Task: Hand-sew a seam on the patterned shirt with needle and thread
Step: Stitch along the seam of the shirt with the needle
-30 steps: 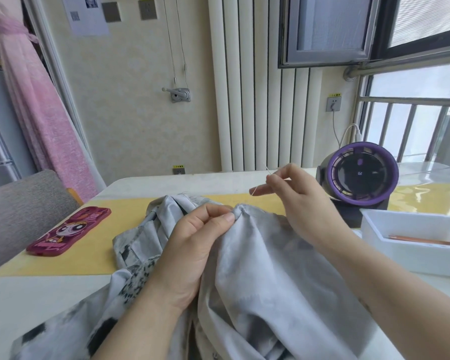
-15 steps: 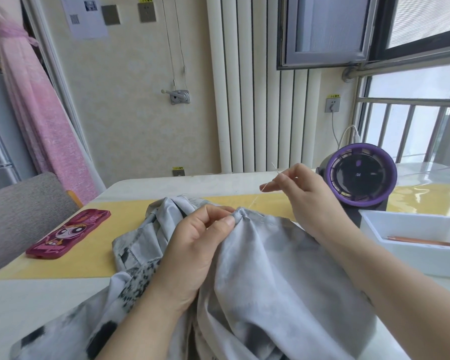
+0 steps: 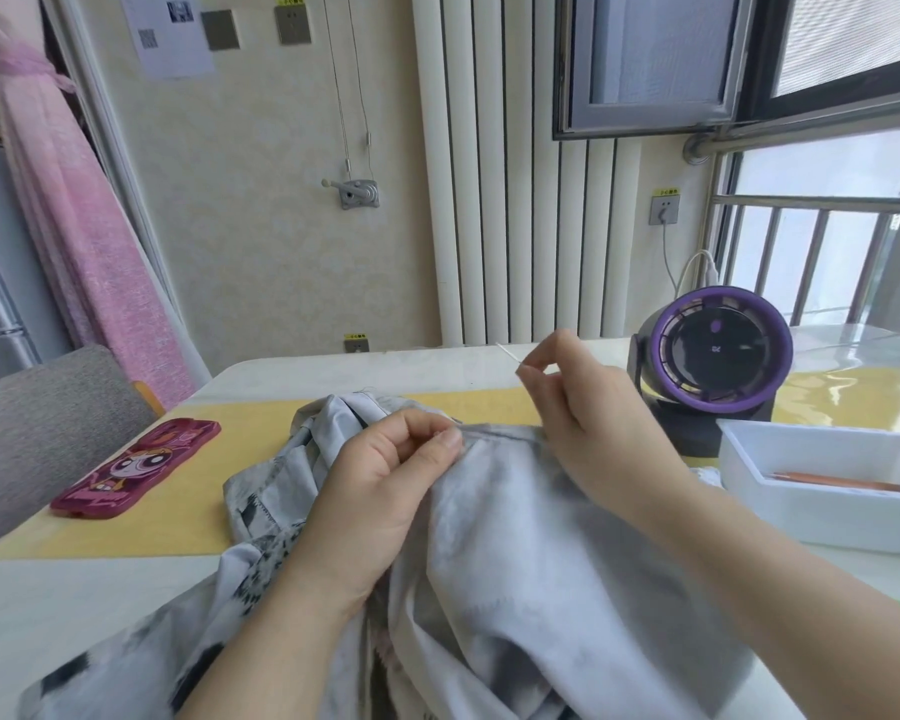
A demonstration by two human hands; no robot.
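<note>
The grey patterned shirt lies bunched on the table in front of me, inside out. My left hand pinches a fold of the shirt's upper edge between thumb and forefinger. Just to its right, my right hand is raised above the cloth and pinches a thin silver needle, whose tip points up and to the left. The thread is too fine to make out clearly.
A pink cartoon phone case lies on the yellow table mat at the left. A purple desk fan stands behind my right hand. A white tray holding an orange tool sits at the right. A grey chair back is at far left.
My right hand has lifted the needle up and to the right, away from the shirt's edge. My left hand keeps its pinch on the fold.
</note>
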